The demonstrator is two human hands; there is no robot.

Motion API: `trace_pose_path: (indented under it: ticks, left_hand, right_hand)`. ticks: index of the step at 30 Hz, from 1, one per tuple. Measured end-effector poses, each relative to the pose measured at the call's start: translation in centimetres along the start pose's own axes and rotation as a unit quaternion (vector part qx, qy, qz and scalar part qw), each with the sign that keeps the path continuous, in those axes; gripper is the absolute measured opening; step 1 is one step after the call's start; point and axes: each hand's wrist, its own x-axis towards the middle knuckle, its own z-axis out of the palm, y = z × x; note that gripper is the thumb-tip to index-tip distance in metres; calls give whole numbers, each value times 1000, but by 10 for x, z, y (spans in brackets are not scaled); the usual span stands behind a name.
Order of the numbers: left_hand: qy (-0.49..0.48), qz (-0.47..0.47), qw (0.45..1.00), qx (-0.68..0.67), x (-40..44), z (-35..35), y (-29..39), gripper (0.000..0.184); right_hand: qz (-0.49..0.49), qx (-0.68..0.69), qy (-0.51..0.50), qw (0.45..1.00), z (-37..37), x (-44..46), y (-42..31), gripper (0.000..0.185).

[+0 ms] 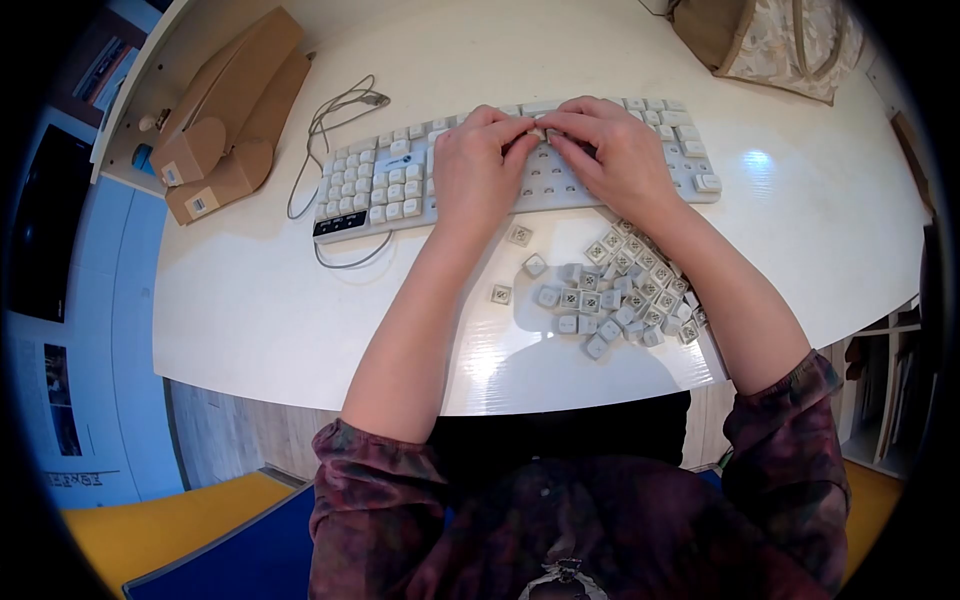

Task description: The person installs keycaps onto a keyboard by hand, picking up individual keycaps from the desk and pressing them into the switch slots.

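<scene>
A white keyboard [400, 226] lies on the desk, its number-pad end to the left. Keycaps cover its left block and far rows, while bare switch spots show in the middle and right near part. My left hand [478, 165] and my right hand [618, 155] rest over the middle of the board. Their thumbs and fingertips are drawn together and meet at the far rows; whatever is between them is too small and hidden to name. Loose grey-white keycaps [590, 300] lie in a pile nearer to me, under my right forearm. A few single keycaps [501, 294] sit left of the pile.
A grey cable [318, 130] loops on the white desk [260, 320] left of the keyboard. Folded brown cardboard [240, 100] stands at the far left. A patterned bag [770, 45] is at the far right. The desk's front edge runs close to my body.
</scene>
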Motion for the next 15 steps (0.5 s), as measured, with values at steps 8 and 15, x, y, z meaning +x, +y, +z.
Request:
trace_pose_path:
  ticks: [8, 15]
  left_hand:
    - [-6, -8, 1000, -3, 1, -1, -1, 14]
    - [-51, -48, 997, -31, 3, -9, -6, 18]
  right_hand:
    - [-16, -23, 8, 1000, 2, -2, 0, 18]
    - [-45, -45, 11, 998, 2, -2, -2, 19]
